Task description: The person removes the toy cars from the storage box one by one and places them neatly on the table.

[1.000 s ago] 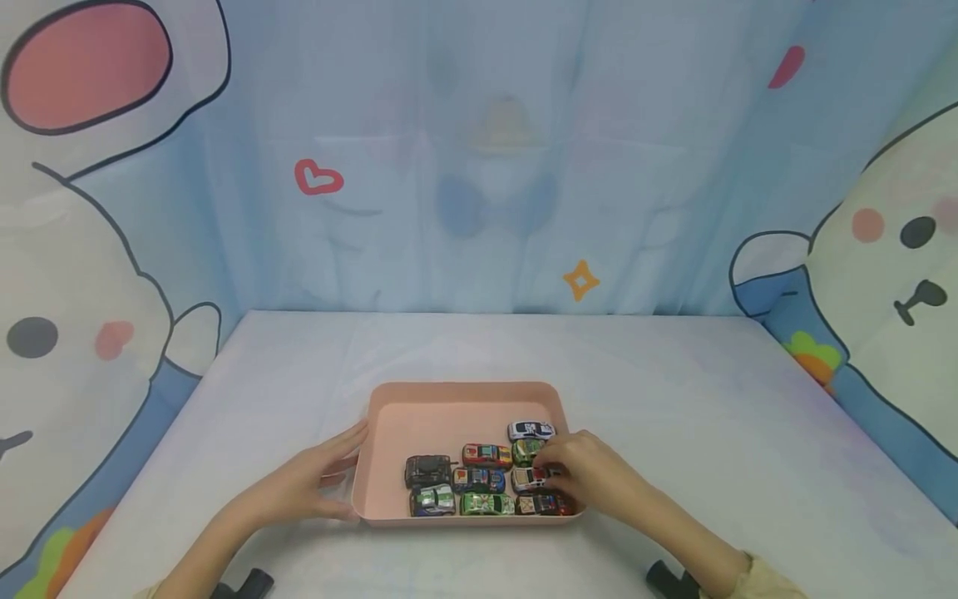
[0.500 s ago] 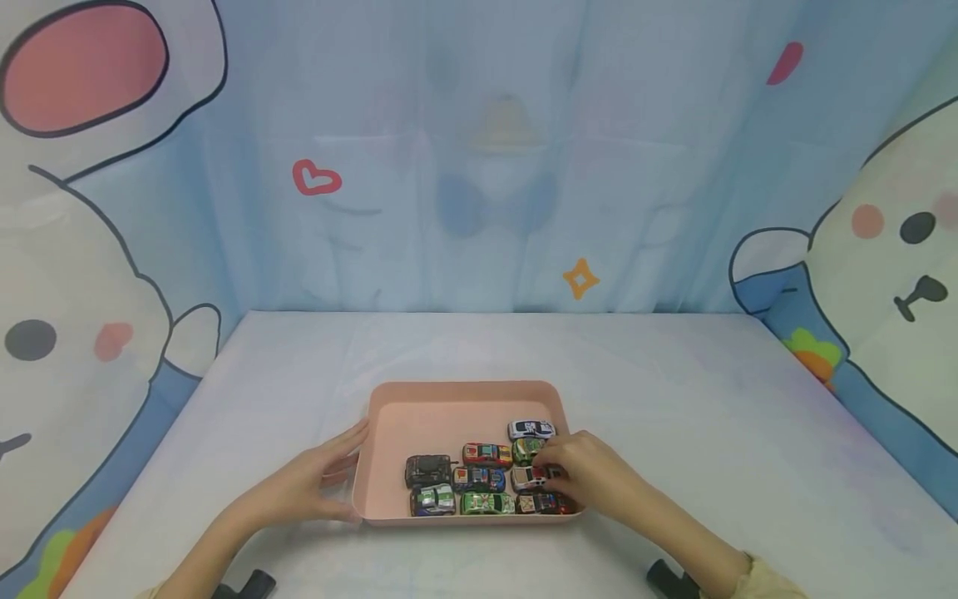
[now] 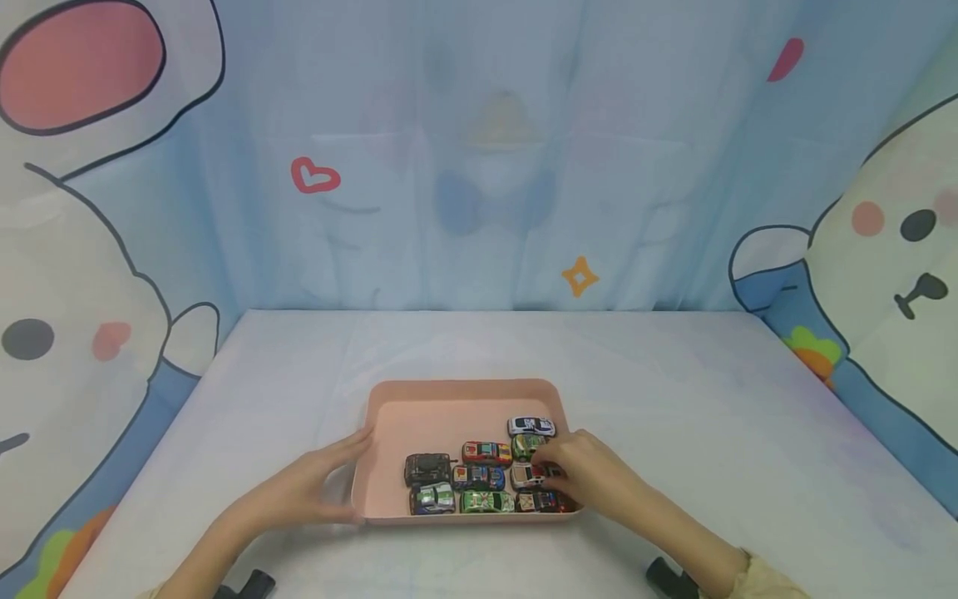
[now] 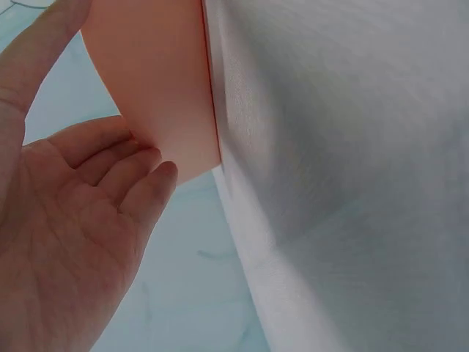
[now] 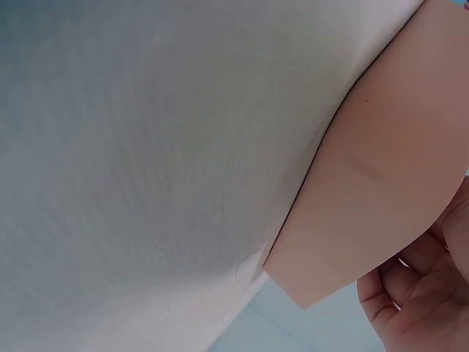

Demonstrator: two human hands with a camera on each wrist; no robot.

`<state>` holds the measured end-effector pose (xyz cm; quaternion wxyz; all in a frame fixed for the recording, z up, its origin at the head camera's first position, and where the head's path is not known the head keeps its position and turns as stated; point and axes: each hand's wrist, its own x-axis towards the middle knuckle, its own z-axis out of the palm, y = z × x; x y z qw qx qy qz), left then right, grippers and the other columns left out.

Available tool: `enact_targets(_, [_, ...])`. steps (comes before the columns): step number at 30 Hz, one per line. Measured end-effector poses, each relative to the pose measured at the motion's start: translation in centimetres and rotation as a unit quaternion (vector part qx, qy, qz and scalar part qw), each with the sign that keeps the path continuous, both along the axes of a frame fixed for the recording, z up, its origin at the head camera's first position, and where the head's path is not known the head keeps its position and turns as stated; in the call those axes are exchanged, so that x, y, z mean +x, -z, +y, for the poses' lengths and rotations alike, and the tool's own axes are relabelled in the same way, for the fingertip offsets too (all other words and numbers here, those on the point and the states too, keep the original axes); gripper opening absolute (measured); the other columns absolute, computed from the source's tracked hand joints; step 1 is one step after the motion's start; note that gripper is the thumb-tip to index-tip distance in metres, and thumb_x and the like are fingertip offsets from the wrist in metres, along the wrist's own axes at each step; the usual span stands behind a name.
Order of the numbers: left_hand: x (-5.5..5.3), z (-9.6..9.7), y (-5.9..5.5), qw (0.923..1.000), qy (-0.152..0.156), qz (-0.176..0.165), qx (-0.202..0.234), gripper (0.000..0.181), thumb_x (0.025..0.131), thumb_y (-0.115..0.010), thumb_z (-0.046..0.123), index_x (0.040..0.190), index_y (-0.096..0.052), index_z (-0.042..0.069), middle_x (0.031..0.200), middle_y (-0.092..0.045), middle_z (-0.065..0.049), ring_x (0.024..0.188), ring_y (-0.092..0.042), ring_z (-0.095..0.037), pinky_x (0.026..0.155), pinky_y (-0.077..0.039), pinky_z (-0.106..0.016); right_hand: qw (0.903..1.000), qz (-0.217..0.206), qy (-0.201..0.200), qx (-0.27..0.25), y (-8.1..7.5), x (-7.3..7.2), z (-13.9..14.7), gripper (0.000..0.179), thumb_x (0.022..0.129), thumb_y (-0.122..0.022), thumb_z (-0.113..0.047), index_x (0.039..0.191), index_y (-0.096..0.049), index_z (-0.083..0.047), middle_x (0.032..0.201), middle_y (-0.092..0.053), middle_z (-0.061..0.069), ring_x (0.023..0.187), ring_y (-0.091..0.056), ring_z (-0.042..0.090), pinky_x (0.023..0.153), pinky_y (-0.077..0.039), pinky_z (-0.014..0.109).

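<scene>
In the head view a shallow pink tray (image 3: 434, 408) holds several small toy cars near its front and right. My left hand (image 3: 295, 491) rests against the tray's left side, fingers extended and thumb near the front corner. The left wrist view shows its fingertips touching the outer wall (image 4: 157, 81). My right hand (image 3: 599, 474) reaches over the right rim and pinches a white and red toy car (image 3: 526, 477), partly hidden by the fingers. Beside it are a green car (image 3: 526, 447) and a dark car with orange marks (image 3: 537, 502). In the right wrist view the right hand's curled fingers show behind the tray wall (image 5: 366, 183).
Other cars stand in the tray: a white one (image 3: 531, 426), a red one (image 3: 486, 453), a blue one (image 3: 479, 478), a black one (image 3: 427, 469) and two green ones. A white cloth (image 3: 674, 374) covers the table; a printed curtain (image 3: 412, 249) hangs behind.
The left hand's fingers have shifted slightly along the tray's left rim. The right hand and the cars stay in place.
</scene>
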<state>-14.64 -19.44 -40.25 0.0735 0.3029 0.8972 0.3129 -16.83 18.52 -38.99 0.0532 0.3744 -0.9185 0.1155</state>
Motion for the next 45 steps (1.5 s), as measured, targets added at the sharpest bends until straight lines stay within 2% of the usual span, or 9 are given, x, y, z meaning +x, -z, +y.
enact_targets(10, [0.4, 0.3, 0.1, 0.9997, 0.009, 0.015, -0.018, 0.093, 0.077, -0.069, 0.053, 0.141, -0.034, -0.004, 0.150, -0.024, -0.015, 0.132, -0.029, -0.034, 0.105, -0.028, -0.048, 0.9999, -0.004, 0.012, -0.007, 0.0, 0.1, 0.0, 0.021, 0.068, -0.081, -0.008, 0.086, -0.071, -0.008, 0.082, -0.069, -0.001, 0.078, -0.064, 0.013, 0.076, -0.054, 0.036])
enact_targets(16, [0.6, 0.3, 0.1, 0.9992, 0.011, 0.025, -0.029, 0.089, 0.078, -0.069, 0.050, 0.141, -0.036, -0.003, 0.150, -0.023, -0.014, 0.134, -0.027, -0.031, 0.105, -0.027, -0.046, 0.9994, -0.015, 0.029, -0.014, -0.3, 0.3, 0.0, 0.020, 0.070, -0.080, -0.008, 0.088, -0.072, -0.008, 0.084, -0.069, 0.000, 0.080, -0.065, 0.016, 0.074, -0.055, 0.033])
enact_targets(24, [0.6, 0.5, -0.5, 0.9964, 0.000, 0.055, -0.064, 0.089, 0.077, -0.065, 0.059, 0.138, -0.043, -0.002, 0.148, -0.030, -0.013, 0.129, -0.036, -0.031, 0.103, -0.033, -0.047, 0.9989, 0.000, 0.027, -0.040, -2.0, 0.9, -0.4, 0.020, 0.071, -0.079, -0.006, 0.090, -0.072, -0.007, 0.086, -0.070, 0.001, 0.077, -0.064, 0.013, 0.068, -0.055, 0.026])
enact_targets(29, [0.6, 0.5, -0.6, 0.9934, -0.006, 0.081, -0.081, 0.088, 0.075, -0.062, 0.064, 0.134, -0.049, -0.001, 0.145, -0.035, -0.012, 0.127, -0.040, -0.031, 0.101, -0.036, -0.046, 0.9976, 0.034, -0.013, -0.058, -3.9, 2.7, -2.0, 0.023, 0.071, -0.080, -0.008, 0.092, -0.072, -0.008, 0.089, -0.069, -0.001, 0.082, -0.064, 0.013, 0.074, -0.054, 0.031])
enact_targets(33, [0.6, 0.6, -0.4, 0.9921, -0.011, 0.088, -0.089, 0.088, 0.074, -0.061, 0.066, 0.132, -0.051, 0.000, 0.145, -0.036, -0.011, 0.128, -0.039, -0.030, 0.100, -0.037, -0.047, 0.9945, 0.058, -0.055, -0.068, -4.4, 4.3, -4.1, 0.023, 0.071, -0.081, -0.012, 0.093, -0.072, -0.011, 0.088, -0.068, -0.005, 0.082, -0.062, 0.009, 0.076, -0.052, 0.030])
enact_targets(41, [0.7, 0.5, -0.5, 0.9922, -0.015, 0.083, -0.092, 0.086, 0.074, -0.066, 0.060, 0.133, -0.050, 0.000, 0.146, -0.034, -0.012, 0.129, -0.037, -0.031, 0.101, -0.036, -0.047, 0.9906, 0.048, -0.122, -0.040, -2.8, 6.1, -9.7, 0.022, 0.071, -0.081, -0.017, 0.091, -0.072, -0.015, 0.083, -0.065, -0.011, 0.077, -0.057, 0.001, 0.074, -0.046, 0.016])
enact_targets(45, [0.6, 0.3, -0.5, 0.9925, -0.010, 0.091, -0.081, 0.084, 0.075, -0.067, 0.058, 0.132, -0.050, -0.001, 0.145, -0.035, -0.012, 0.128, -0.038, -0.031, 0.101, -0.035, -0.046, 0.9882, 0.070, -0.137, -0.003, -1.6, 6.6, -12.2, 0.021, 0.072, -0.079, -0.024, 0.091, -0.071, -0.017, 0.082, -0.065, -0.012, 0.076, -0.055, -0.001, 0.072, -0.043, 0.012])
